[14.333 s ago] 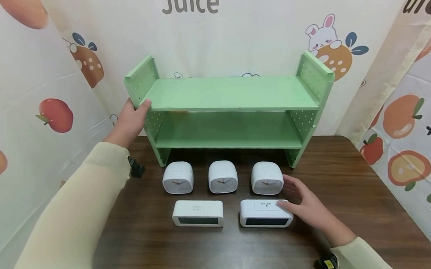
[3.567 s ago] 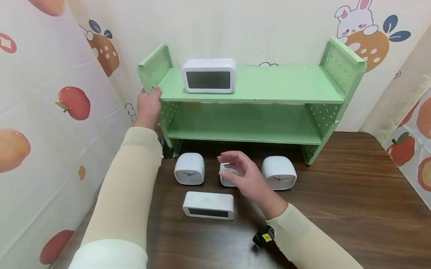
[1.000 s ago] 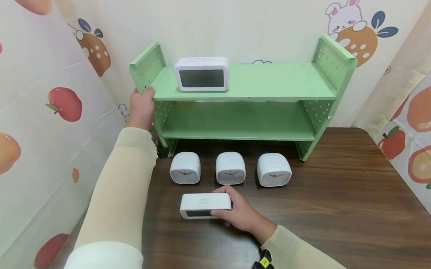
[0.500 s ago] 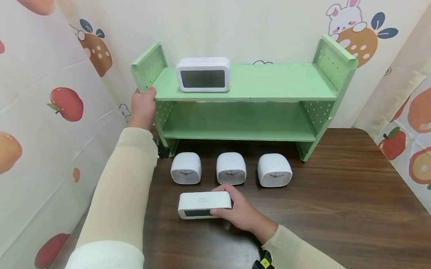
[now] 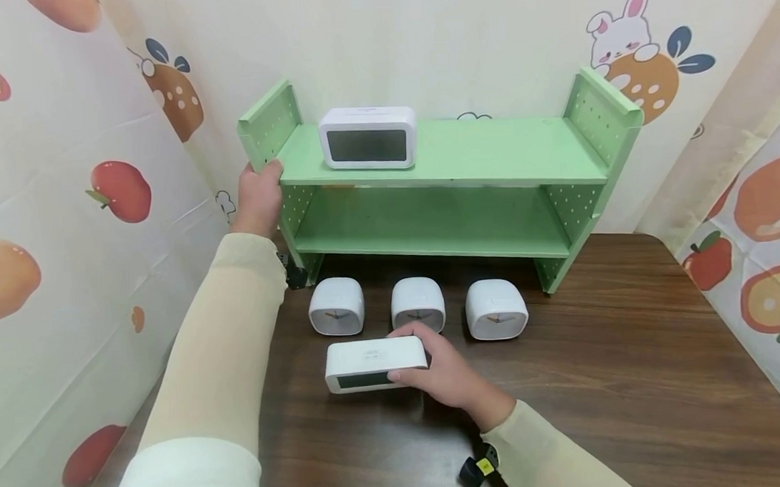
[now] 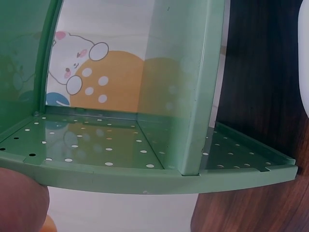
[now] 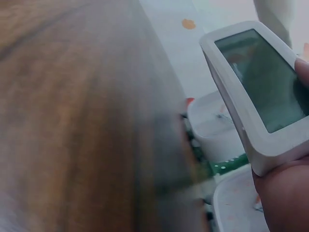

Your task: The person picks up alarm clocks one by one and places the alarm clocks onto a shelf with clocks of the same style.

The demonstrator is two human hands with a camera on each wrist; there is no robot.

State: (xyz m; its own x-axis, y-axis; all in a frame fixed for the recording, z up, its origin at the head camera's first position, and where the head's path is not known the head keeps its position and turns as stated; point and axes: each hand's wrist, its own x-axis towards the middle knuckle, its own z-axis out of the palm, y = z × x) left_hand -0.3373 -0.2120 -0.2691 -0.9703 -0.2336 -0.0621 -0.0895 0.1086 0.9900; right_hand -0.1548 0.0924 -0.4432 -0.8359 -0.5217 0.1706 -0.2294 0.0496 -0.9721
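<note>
Grips digital clock (image 5: pixel 373 355) with right hand (image 5: pixel 447 374), near middle analog clock (image 5: pixel 418 298). Clasps shelf (image 5: pixel 464 155) by left side with left hand (image 5: pixel 259 200).

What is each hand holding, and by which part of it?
The right hand holds a white digital clock by its right end; the left hand grips the green shelf by the front edge of its left side.

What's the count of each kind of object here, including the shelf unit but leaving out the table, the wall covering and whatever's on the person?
Rounded white clocks: 3
Rectangular white devices with dark screens: 2
Green shelf unit: 1
Total: 6
</note>
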